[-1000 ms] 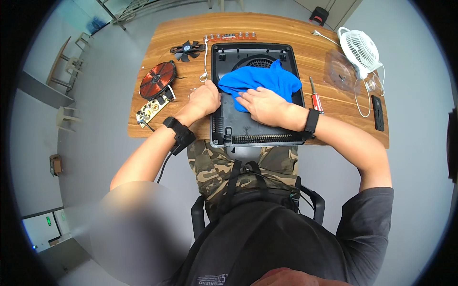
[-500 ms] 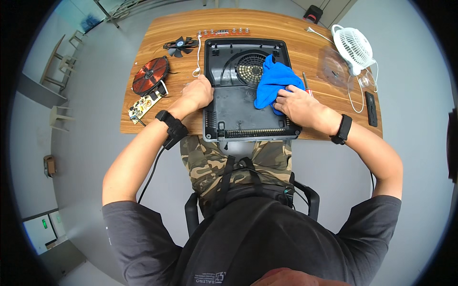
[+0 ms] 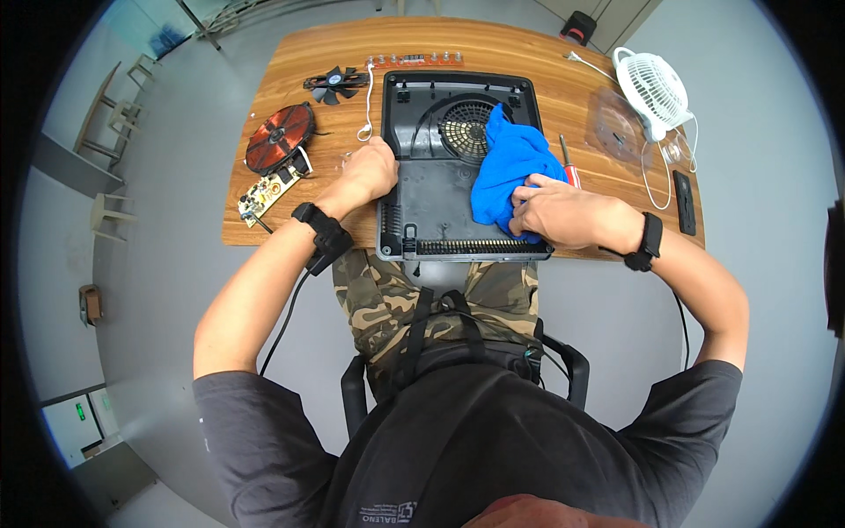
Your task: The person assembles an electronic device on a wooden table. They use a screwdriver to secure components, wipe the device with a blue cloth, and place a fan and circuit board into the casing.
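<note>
A black plastic housing (image 3: 431, 198) of an induction cooker lies on the table in front of me, its inside facing up, with a round vent grille at the far end. Closed around its left edge is my left hand (image 3: 373, 169); the fingertips are partly hidden. My right hand (image 3: 563, 211) grips a bunched blue cloth (image 3: 519, 172) and presses it on the housing's near right part. The cloth covers some of the right wall and the edge of the grille.
On the wooden table (image 3: 326, 44), left of the housing, lie a copper coil (image 3: 280, 139), a circuit board (image 3: 268, 192) and a black fan (image 3: 335, 84). A red strip board (image 3: 414, 61) sits beyond. To the right are a screwdriver (image 3: 571, 172), a white fan (image 3: 651, 88) and a black strip (image 3: 684, 201).
My right hand and the cloth have slid nearer to me along the housing's right side. The housing has shifted slightly right, with my left hand still on its edge.
</note>
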The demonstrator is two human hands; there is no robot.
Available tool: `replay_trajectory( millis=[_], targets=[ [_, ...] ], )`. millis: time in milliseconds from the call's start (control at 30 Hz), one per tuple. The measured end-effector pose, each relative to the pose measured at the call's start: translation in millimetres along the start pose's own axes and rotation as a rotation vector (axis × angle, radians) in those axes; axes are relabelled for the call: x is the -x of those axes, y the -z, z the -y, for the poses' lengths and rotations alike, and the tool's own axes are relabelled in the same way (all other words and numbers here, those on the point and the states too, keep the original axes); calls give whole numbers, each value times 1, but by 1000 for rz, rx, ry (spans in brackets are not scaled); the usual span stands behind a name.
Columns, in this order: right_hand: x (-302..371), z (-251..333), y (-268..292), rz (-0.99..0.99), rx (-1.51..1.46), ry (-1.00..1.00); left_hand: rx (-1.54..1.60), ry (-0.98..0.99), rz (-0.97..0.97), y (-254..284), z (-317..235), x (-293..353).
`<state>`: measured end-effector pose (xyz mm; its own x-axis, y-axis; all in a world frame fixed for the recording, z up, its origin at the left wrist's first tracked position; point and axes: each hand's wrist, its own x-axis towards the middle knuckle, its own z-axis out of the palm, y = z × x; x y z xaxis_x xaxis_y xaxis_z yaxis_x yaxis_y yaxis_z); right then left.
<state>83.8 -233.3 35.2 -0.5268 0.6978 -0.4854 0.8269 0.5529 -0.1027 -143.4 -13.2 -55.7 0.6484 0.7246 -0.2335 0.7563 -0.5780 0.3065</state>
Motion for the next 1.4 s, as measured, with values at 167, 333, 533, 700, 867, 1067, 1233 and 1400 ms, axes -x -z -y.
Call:
replay_trajectory(
  millis=[167, 333, 533, 700, 867, 1067, 1233, 1400],
  targets=[
    [8, 8, -22, -181, -34, 13, 3, -2, 8, 0, 1, -1],
    [14, 1, -34, -286, 43, -1, -37, -20, 6, -3, 7, -5],
    [19, 2, -48, -451, 99, -29, -52, -3, 36, -1, 7, -5],
    [16, -1, -47, -357, 114, -92, -67, -22, 14, -3, 7, -5],
    [14, -11, -49, -373, 114, -44, -41, -120, -18, -6, 11, -6],
    [25, -16, -29, -348, -175, -3, -48, -120, -39, -6, 4, -3],
    [-9, 7, -13, -429, -338, 62, -37, -106, -35, -6, 6, -2],
    [-37, 14, -42, -377, -455, 146, -33, -59, -15, -5, 2, -2]
  ],
)
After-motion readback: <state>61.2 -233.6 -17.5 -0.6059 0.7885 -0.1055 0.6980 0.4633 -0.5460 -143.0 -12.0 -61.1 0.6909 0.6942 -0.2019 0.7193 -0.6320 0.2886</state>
